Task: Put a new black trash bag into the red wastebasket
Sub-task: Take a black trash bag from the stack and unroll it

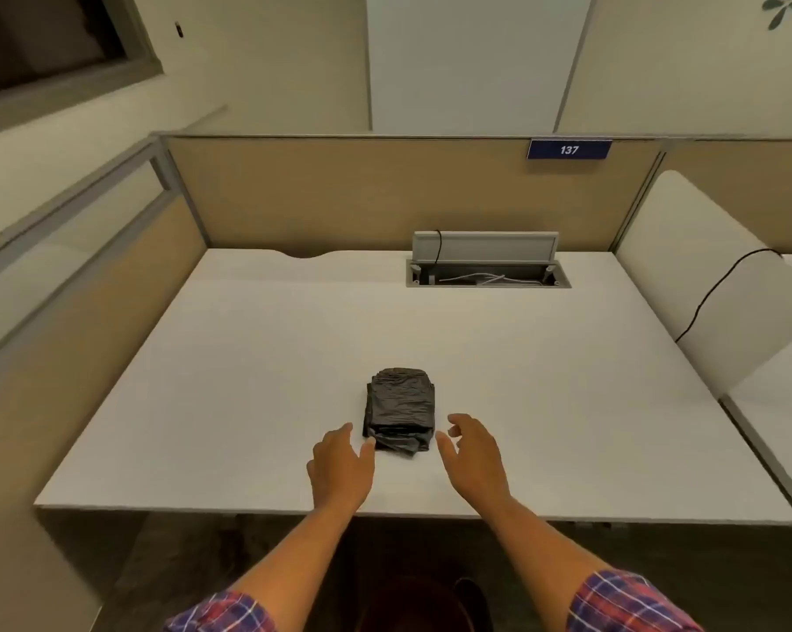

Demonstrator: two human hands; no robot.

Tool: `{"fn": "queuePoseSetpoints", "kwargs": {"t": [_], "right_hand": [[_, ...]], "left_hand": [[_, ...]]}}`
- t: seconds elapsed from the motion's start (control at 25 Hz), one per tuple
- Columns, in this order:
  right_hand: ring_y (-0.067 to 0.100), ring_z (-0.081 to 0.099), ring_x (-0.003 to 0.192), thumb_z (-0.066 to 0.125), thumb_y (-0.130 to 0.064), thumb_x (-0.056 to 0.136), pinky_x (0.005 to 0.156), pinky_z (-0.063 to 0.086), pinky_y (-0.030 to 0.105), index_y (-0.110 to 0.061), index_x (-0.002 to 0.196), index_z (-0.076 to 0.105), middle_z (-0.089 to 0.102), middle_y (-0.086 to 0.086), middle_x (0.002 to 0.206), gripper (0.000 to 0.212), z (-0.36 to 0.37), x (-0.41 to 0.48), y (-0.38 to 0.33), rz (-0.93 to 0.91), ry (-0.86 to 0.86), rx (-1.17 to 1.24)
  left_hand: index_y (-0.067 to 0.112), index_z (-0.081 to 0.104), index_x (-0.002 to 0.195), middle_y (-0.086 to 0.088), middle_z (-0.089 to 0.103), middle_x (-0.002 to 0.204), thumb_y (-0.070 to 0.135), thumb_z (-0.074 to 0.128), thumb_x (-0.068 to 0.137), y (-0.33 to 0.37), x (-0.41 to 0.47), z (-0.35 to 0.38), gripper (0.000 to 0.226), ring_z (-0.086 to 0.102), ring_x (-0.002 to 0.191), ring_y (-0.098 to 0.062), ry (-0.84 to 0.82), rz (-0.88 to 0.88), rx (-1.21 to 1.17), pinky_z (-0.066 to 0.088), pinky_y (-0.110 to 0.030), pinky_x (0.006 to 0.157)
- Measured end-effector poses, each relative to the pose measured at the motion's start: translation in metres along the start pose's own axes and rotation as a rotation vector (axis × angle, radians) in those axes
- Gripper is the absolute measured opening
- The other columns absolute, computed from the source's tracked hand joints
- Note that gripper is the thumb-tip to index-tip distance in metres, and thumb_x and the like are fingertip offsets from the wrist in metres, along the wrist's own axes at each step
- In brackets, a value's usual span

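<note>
A folded stack of black trash bags (pixel 401 405) lies on the white desk (pixel 257 367), near its front edge. My left hand (pixel 339 467) hovers just left of the stack, fingers apart, the thumb tip at the stack's lower left corner. My right hand (pixel 473 456) is just right of the stack, fingers spread, a small gap from it. Neither hand holds anything. Below the desk edge, between my forearms, a dark reddish round shape (pixel 407 604) shows; it may be the red wastebasket, but it is dim.
Tan partition panels (pixel 339 193) close off the desk at the back and left. An open cable tray with a raised lid (pixel 485 262) sits at the desk's back. A white rounded divider (pixel 685 275) with a black cable stands to the right.
</note>
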State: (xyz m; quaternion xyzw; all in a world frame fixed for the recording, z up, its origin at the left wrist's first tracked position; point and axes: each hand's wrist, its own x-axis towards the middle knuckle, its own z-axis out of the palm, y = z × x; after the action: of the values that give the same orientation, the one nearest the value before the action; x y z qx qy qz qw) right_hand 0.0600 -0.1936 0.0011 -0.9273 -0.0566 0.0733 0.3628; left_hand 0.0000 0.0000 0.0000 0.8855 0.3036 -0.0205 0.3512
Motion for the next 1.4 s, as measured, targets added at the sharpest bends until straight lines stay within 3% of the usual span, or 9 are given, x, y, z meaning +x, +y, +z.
{"fn": "queuePoseSetpoints", "kwargs": {"t": [0.08,0.16,0.36,0.6,0.76,0.92,1.12,1.24,1.4], "right_hand": [[0.017,0.065,0.104,0.06,-0.038,0.101,0.085,0.05,0.027,-0.018,0.132,0.061,0.068,-0.001,0.115,0.037,0.003,0.03,0.004,0.053,-0.015,0.113],[0.018,0.064,0.101,0.061,-0.035,0.101,0.081,0.048,0.025,-0.017,0.126,0.062,0.067,0.0,0.111,0.03,0.005,0.061,0.005,0.069,-0.072,0.12],[0.022,0.065,0.108,0.06,-0.038,0.098,0.092,0.053,0.041,-0.019,0.129,0.061,0.068,0.002,0.115,0.036,0.017,0.139,0.015,0.068,-0.22,0.02],[0.023,0.068,0.103,0.061,-0.042,0.095,0.089,0.056,0.041,-0.021,0.122,0.059,0.073,0.0,0.112,0.034,0.029,0.173,0.03,0.17,-0.311,0.018],[0.024,0.067,0.101,0.065,-0.043,0.094,0.085,0.055,0.038,-0.019,0.121,0.058,0.072,0.004,0.111,0.036,0.031,0.172,0.04,0.238,-0.324,0.08],[0.023,0.062,0.099,0.073,-0.036,0.091,0.081,0.046,0.034,-0.016,0.116,0.059,0.064,0.001,0.107,0.035,0.021,0.17,0.044,0.402,-0.288,0.292],[0.024,0.07,0.091,0.082,-0.025,0.083,0.081,0.06,0.044,-0.015,0.093,0.07,0.073,0.005,0.096,0.018,0.02,0.171,0.047,0.529,-0.256,0.537],[0.026,0.067,0.081,0.076,-0.018,0.09,0.07,0.059,0.039,-0.01,0.085,0.071,0.075,0.011,0.091,0.011,0.012,0.168,0.041,0.533,-0.279,0.632],[0.039,0.071,0.099,0.069,-0.019,0.096,0.085,0.064,0.056,-0.009,0.091,0.067,0.073,0.02,0.103,0.011,0.002,0.161,0.03,0.502,-0.284,0.688]], "left_hand": [[0.014,0.058,0.151,-0.011,0.062,0.154,0.036,0.061,0.106,0.009,0.024,0.011,0.05,0.058,0.141,-0.031,0.023,-0.109,-0.175,0.046,-0.045,0.117],[0.012,0.065,0.144,-0.011,0.068,0.145,0.029,0.064,0.105,0.021,0.045,0.016,0.043,0.065,0.132,-0.031,0.03,-0.22,-0.246,0.052,-0.042,0.109],[0.013,0.073,0.125,-0.007,0.077,0.121,0.034,0.07,0.1,0.032,0.083,0.039,0.033,0.069,0.102,-0.024,0.044,-0.41,-0.281,0.058,-0.037,0.091],[0.015,0.077,0.095,-0.002,0.077,0.094,0.027,0.078,0.096,0.05,0.088,0.063,0.012,0.069,0.084,-0.016,0.15,-0.531,-0.423,0.051,-0.026,0.064],[0.015,0.079,0.086,-0.001,0.078,0.087,0.021,0.078,0.095,0.064,0.084,0.068,0.011,0.072,0.084,-0.018,0.208,-0.537,-0.503,0.052,-0.025,0.064],[0.014,0.081,0.088,0.001,0.076,0.086,0.02,0.077,0.096,0.072,0.073,0.068,0.01,0.07,0.083,-0.014,0.224,-0.496,-0.53,0.052,-0.025,0.066],[0.018,0.078,0.099,0.005,0.074,0.094,0.021,0.075,0.098,0.069,0.066,0.068,0.005,0.07,0.093,-0.018,0.238,-0.482,-0.533,0.051,-0.024,0.07],[0.017,0.075,0.111,0.003,0.072,0.104,0.022,0.073,0.1,0.067,0.062,0.065,0.012,0.067,0.099,-0.021,0.262,-0.498,-0.55,0.05,-0.031,0.082],[0.02,0.072,0.115,0.001,0.069,0.114,0.022,0.068,0.103,0.067,0.045,0.061,0.013,0.063,0.106,-0.02,0.286,-0.52,-0.599,0.051,-0.035,0.09]]}}
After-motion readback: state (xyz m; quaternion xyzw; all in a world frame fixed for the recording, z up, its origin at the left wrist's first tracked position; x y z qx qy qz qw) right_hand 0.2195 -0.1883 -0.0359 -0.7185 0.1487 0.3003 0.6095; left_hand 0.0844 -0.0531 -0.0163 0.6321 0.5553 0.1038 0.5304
